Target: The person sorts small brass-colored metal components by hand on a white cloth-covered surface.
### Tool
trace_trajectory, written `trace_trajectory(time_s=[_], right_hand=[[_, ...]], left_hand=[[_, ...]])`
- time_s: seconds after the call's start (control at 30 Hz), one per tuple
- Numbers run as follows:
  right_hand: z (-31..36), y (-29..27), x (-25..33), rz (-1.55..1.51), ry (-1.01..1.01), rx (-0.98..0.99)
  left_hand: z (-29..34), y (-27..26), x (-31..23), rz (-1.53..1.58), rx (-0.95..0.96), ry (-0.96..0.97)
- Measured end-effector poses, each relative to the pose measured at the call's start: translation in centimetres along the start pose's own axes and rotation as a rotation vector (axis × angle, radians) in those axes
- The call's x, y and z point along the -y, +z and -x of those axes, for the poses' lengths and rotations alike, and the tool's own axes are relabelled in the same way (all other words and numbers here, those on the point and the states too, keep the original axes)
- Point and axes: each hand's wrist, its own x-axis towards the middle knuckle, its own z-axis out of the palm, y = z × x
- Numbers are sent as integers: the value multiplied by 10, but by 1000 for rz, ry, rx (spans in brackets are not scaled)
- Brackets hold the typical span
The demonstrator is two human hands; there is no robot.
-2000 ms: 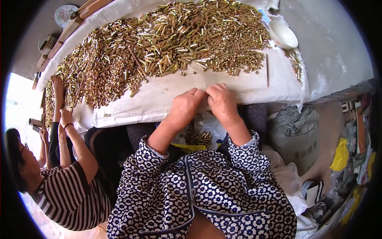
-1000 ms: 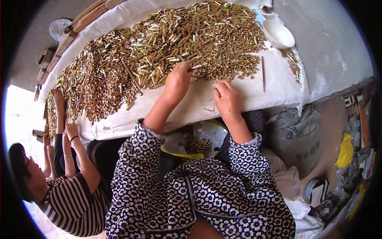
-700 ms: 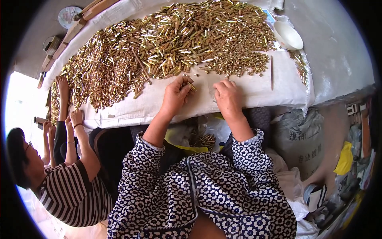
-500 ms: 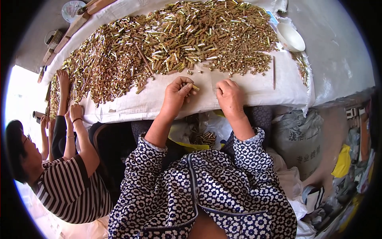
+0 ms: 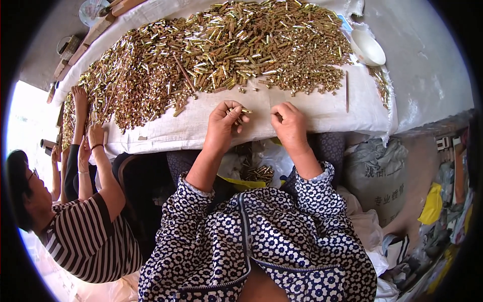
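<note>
My left hand (image 5: 221,126) is closed around several small gold-coloured metal tubes (image 5: 246,111), with one tip sticking out between thumb and finger. Close to its right, my right hand (image 5: 290,124) has its fingers curled in a pinch above the cloth. Whatever those fingertips hold, if anything, is hidden. A broad heap of gold-coloured tubes (image 5: 226,38) covers the table beyond my hands, with short metal pieces (image 5: 307,70) along its near side. Two or three loose bits lie just past my left hand. Below the table edge, more tubes (image 5: 260,173) sit in a plastic bag between my knees.
A white cloth (image 5: 322,113) covers the table. A brown rod (image 5: 184,73) leans on the heap and a thin stick (image 5: 346,91) lies to the right. At the far right stands a white bowl (image 5: 368,48). A co-worker in a striped shirt (image 5: 88,241) sits at left; sacks (image 5: 382,176) stand at right.
My left hand has shifted slightly down and its grip has turned a little. My right hand has moved slightly left and down. At left, the co-worker's near hand has shifted slightly.
</note>
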Motion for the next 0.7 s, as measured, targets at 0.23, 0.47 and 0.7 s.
trace_trajectory(time_s=[0.23,0.47,0.7], right_hand=[[-2,-5,20,-861,450,204],[3,0,21,-1157,498,186],[6,1,21,-1140,497,184]], left_hand=[[4,4,0,60,17,-25],[6,6,5,128,71,-7],[10,7,6,122,71,11]])
